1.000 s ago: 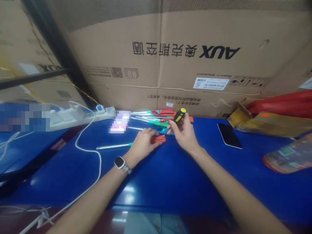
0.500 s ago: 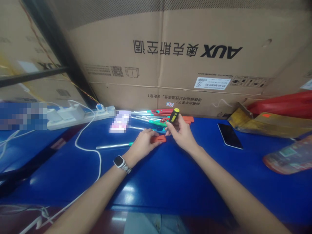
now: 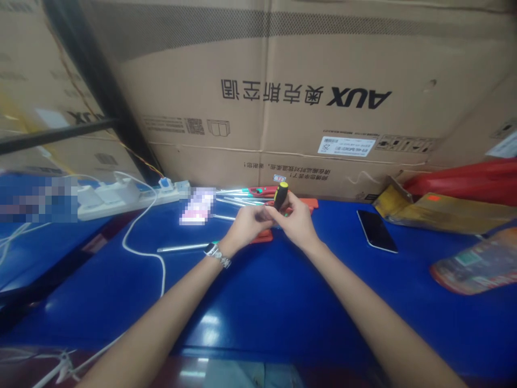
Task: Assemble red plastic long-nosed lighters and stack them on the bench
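My right hand [image 3: 298, 220] is closed round a screwdriver [image 3: 280, 195] with a black and yellow handle, held upright. Fingers pinched together, my left hand [image 3: 247, 226] meets the right one at the screwdriver's lower end; what it grips there is hidden. Under my hands lies an orange stick lighter [image 3: 264, 236] on the blue table [image 3: 258, 302], its silver barrel pointing left. Just behind my hands are several more stick lighters, among them a red one [image 3: 262, 191]; my fingers partly cover them.
A large cardboard box [image 3: 283, 48] stands along the back. A power strip [image 3: 121, 202] with a white cable [image 3: 133, 227] lies at the left, beside a blurred-out lit rectangle [image 3: 197, 206]. At the right are a phone [image 3: 377, 231], a yellow carton [image 3: 428, 210] and a clear plastic jar [image 3: 476, 261].
My left hand has let go of the orange lighter and moved up and right to the screwdriver's lower end. The screwdriver has shifted slightly left. The view has tilted a little.
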The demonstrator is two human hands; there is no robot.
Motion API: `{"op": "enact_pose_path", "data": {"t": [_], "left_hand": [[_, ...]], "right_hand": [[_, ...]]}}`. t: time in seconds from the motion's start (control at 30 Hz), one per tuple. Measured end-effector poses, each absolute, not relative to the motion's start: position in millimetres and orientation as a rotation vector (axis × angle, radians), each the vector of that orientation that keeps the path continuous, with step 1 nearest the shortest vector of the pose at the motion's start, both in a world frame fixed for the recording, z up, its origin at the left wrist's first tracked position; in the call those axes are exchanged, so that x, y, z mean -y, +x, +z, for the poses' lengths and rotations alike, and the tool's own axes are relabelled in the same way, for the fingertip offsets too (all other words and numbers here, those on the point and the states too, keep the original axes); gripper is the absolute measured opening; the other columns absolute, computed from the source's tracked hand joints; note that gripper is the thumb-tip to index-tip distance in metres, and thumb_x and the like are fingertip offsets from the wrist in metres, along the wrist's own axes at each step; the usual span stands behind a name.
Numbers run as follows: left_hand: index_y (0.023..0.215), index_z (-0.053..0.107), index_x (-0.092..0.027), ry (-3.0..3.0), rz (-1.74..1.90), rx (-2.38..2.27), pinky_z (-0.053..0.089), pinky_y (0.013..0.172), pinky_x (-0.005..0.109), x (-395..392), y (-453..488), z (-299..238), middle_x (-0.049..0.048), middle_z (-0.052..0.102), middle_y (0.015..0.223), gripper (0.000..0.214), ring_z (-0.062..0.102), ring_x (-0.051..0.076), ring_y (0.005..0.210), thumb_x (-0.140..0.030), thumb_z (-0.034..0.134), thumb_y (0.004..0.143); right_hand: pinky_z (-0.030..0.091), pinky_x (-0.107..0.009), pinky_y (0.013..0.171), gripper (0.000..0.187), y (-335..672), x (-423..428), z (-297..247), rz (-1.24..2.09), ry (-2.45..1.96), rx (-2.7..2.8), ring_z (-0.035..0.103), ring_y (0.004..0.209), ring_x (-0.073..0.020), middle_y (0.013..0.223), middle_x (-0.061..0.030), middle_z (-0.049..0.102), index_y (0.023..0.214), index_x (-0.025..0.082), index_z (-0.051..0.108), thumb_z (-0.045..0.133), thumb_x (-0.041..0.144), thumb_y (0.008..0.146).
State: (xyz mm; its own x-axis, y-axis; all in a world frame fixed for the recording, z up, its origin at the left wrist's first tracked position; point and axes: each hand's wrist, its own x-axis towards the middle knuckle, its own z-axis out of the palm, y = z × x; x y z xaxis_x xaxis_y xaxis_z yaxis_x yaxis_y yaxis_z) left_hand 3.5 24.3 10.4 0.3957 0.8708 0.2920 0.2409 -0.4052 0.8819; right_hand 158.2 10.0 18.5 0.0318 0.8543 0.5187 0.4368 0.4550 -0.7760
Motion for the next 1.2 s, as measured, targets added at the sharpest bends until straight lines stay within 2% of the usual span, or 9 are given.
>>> {"op": "enact_pose_path", "data": {"t": [0.1,0.33,0.47,0.57,0.8,0.9,1.0,1.1,1.2], "left_hand": [[0.071,0.068,-0.014,1.865,1.060,-0.966,0.051,0.067,0.028,-21.6,5.2,4.1,0.0017,0.072,0.070,0.026,0.064,0.017,0.066,-0.039,0.072,0.079],[0.086,0.075,-0.015,2.031,0.963,-0.942,0.050,0.070,0.029,-18.0,-2.7,-0.5,0.0033,0.077,0.084,0.024,0.068,0.019,0.074,-0.034,0.060,0.090],[0.090,0.075,-0.017,2.068,0.929,-0.906,0.051,0.075,0.029,-19.1,-5.6,-0.8,0.0037,0.077,0.090,0.021,0.069,0.019,0.079,-0.028,0.057,0.092],[0.088,0.073,-0.018,2.061,0.985,-0.916,0.051,0.078,0.030,-17.9,-4.4,-0.6,0.0034,0.076,0.088,0.015,0.067,0.019,0.081,-0.029,0.062,0.088],[0.074,0.068,-0.015,1.816,1.209,-1.000,0.051,0.068,0.028,-14.6,6.5,0.4,0.0018,0.071,0.072,0.028,0.063,0.017,0.068,-0.041,0.072,0.079],[0.069,0.068,-0.015,1.865,1.158,-0.969,0.051,0.070,0.028,-14.1,4.6,2.8,0.0014,0.072,0.071,0.028,0.064,0.018,0.069,-0.039,0.068,0.083],[0.076,0.071,-0.016,1.978,1.070,-0.940,0.051,0.073,0.029,-14.5,-0.7,4.8,0.0018,0.075,0.078,0.023,0.066,0.019,0.074,-0.034,0.062,0.088],[0.085,0.074,-0.018,2.079,0.991,-0.908,0.051,0.079,0.030,-16.3,-4.1,4.2,0.0021,0.076,0.086,0.020,0.068,0.020,0.080,-0.029,0.059,0.090],[0.086,0.072,-0.017,2.046,1.052,-0.942,0.050,0.076,0.029,-17.5,-1.9,1.6,0.0031,0.074,0.085,0.016,0.066,0.019,0.079,-0.031,0.064,0.086]], "right_hand": [[0.046,-0.030,0.063,0.026,158.2,-7.1,18.1,0.468,-1.166,1.597,0.056,0.066,-0.0165,0.073,0.0007,0.063,0.078,0.022,0.055,0.072,0.042,0.079],[0.053,-0.035,0.079,0.032,171.3,0.6,27.2,0.773,-0.962,1.744,0.059,0.101,-0.0227,0.113,-0.0076,0.059,0.105,0.023,0.067,0.064,0.048,0.085],[0.053,-0.037,0.082,0.034,175.4,-1.5,30.4,0.853,-0.925,1.725,0.059,0.103,-0.0238,0.108,-0.0071,0.059,0.095,0.024,0.072,0.067,0.055,0.082],[0.051,-0.036,0.076,0.034,172.4,-5.6,28.6,0.762,-0.978,1.692,0.059,0.089,-0.0214,0.096,-0.0054,0.060,0.085,0.023,0.071,0.071,0.056,0.078],[0.046,-0.033,0.068,0.040,153.9,-9.3,15.7,0.480,-1.099,1.549,0.051,0.070,-0.0170,0.075,0.0001,0.053,0.065,0.022,0.048,0.077,0.048,0.074],[0.049,-0.035,0.074,0.027,154.6,-5.9,17.6,0.480,-1.084,1.604,0.055,0.081,-0.0194,0.089,-0.0034,0.057,0.083,0.023,0.060,0.073,0.046,0.079],[0.048,-0.040,0.094,0.030,163.6,-3.0,26.3,0.663,-0.947,1.737,0.056,0.112,-0.0239,0.115,-0.0084,0.058,0.104,0.024,0.068,0.065,0.047,0.085],[0.047,-0.043,0.100,0.030,171.6,-4.2,32.9,0.803,-0.897,1.781,0.053,0.122,-0.0261,0.123,-0.0086,0.058,0.096,0.025,0.072,0.066,0.051,0.085],[0.051,-0.042,0.090,0.030,169.5,-8.4,30.0,0.742,-0.943,1.697,0.060,0.109,-0.0257,0.114,-0.0088,0.062,0.083,0.022,0.071,0.075,0.051,0.077]]}}
